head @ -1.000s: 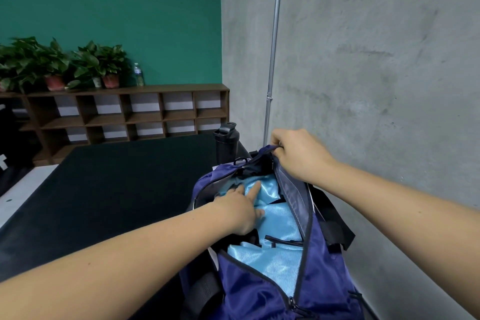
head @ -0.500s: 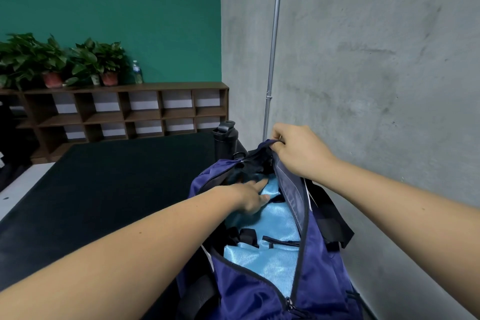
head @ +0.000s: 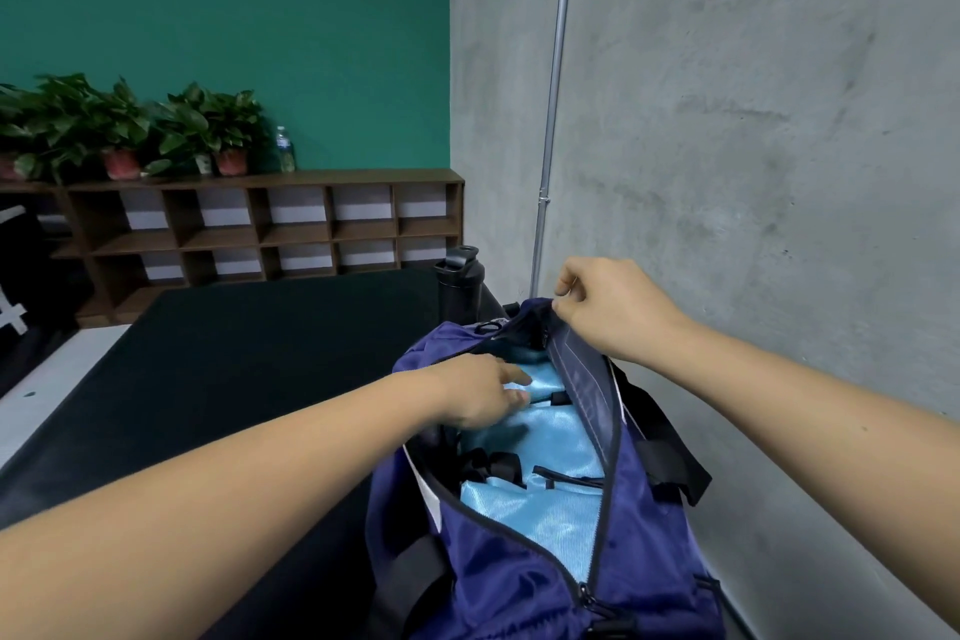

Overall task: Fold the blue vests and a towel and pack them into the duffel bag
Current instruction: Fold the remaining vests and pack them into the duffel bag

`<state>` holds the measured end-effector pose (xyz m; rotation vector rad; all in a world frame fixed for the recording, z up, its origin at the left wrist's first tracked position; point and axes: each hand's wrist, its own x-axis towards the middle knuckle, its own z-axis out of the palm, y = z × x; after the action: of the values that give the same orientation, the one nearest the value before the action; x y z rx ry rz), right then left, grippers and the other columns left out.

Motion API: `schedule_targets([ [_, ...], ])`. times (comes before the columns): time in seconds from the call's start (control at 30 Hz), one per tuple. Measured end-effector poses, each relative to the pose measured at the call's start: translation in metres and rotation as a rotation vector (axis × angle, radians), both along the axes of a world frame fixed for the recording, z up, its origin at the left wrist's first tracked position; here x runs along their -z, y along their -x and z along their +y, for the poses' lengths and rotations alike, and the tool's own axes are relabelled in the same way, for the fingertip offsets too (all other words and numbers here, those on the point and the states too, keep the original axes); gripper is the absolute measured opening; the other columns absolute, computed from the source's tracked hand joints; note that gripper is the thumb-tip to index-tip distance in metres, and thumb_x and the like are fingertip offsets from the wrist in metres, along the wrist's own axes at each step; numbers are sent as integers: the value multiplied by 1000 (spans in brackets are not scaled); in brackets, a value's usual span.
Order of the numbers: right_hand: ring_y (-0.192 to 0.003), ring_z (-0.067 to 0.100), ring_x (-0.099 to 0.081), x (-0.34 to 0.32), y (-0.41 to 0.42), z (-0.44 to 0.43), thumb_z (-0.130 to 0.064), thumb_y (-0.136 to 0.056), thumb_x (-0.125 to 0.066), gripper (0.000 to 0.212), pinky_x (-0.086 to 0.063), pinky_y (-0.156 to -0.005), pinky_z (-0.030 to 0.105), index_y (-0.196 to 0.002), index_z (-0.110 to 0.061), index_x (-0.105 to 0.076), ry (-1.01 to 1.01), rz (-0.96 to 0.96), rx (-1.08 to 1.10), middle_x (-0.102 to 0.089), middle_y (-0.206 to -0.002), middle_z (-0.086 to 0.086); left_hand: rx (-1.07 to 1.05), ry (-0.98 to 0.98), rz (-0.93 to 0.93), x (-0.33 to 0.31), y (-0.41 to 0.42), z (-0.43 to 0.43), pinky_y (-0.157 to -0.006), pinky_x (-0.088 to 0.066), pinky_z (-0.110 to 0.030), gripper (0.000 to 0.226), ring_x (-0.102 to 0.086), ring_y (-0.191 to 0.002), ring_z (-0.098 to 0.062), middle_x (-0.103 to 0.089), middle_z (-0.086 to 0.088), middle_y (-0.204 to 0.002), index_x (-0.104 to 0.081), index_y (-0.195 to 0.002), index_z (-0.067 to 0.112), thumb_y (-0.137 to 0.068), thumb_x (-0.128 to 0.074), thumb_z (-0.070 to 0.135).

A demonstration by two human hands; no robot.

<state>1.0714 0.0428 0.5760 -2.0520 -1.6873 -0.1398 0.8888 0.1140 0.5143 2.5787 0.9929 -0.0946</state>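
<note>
A navy duffel bag (head: pixel 519 582) lies unzipped on the black table (head: pixel 218 379), close to the grey wall. Light blue vests (head: pixel 550 437) with black straps fill its opening. My right hand (head: pixel 608 307) pinches the bag's far right rim and lifts it. My left hand (head: pixel 478 400) reaches into the opening at the far end, fingers resting on the blue fabric. No towel shows.
A black bottle (head: pixel 460 283) stands on the table just behind the bag. A concrete wall with a metal pipe (head: pixel 553 94) runs along the right. A wooden shelf (head: pixel 260 229) with potted plants stands against the green wall.
My left hand has slid toward the far end of the bag's opening, over the blue fabric. My right hand has kept hold of the rim and raised it slightly.
</note>
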Motion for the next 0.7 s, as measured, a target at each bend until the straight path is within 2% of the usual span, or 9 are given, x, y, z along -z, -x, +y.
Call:
schedule_targets([
  [0.03,-93,22,-66,-1,4,-2,-26,-92,-65,3,-58,-84,40,-92,-29,-64,-14,-4,-10,-70,-96,-6,-18,-14,-41,-5,13,-4,-116,-37,-31,49,-46,-148,-23,-48,0,-164,-50,-157,37,-110,-46,51],
  [0.1,-94,21,-64,-3,14,-4,-26,-93,-65,4,-56,-85,39,-95,-30,-65,-43,-7,-39,-67,-101,-5,-30,-65,-108,-15,42,-12,-110,-43,-29,44,-56,-135,-18,-61,4,-150,-59,-148,39,-106,-53,52],
  [0.27,-94,18,-64,0,63,-10,-24,-94,-66,4,-55,-84,38,-95,-28,-66,-59,31,-155,-64,-97,-9,-156,-116,-358,-26,129,-31,-101,-51,-23,25,-66,-111,2,-74,19,-121,-72,-126,40,-103,-64,40],
  [0.37,-94,15,-63,10,105,-13,-25,-94,-64,6,-55,-87,40,-95,-30,-65,-48,76,-228,-65,-98,-11,-259,-92,-412,-17,180,-37,-101,-53,-22,20,-66,-111,7,-75,22,-116,-73,-120,41,-103,-65,36],
  [0.57,-94,10,-63,51,204,-17,-26,-93,-67,6,-55,-90,40,-97,-31,-65,-7,206,-412,-64,-97,-14,-449,-70,-374,3,282,-55,-97,-49,-17,18,-64,-113,6,-72,24,-116,-72,-120,42,-103,-65,40],
  [0.7,-96,7,-63,87,272,-15,-27,-95,-66,7,-56,-91,38,-99,-32,-65,73,302,-509,-63,-100,-14,-585,-64,-369,19,347,-70,-84,-49,-18,14,-66,-103,5,-72,24,-109,-72,-114,43,-102,-65,42],
])
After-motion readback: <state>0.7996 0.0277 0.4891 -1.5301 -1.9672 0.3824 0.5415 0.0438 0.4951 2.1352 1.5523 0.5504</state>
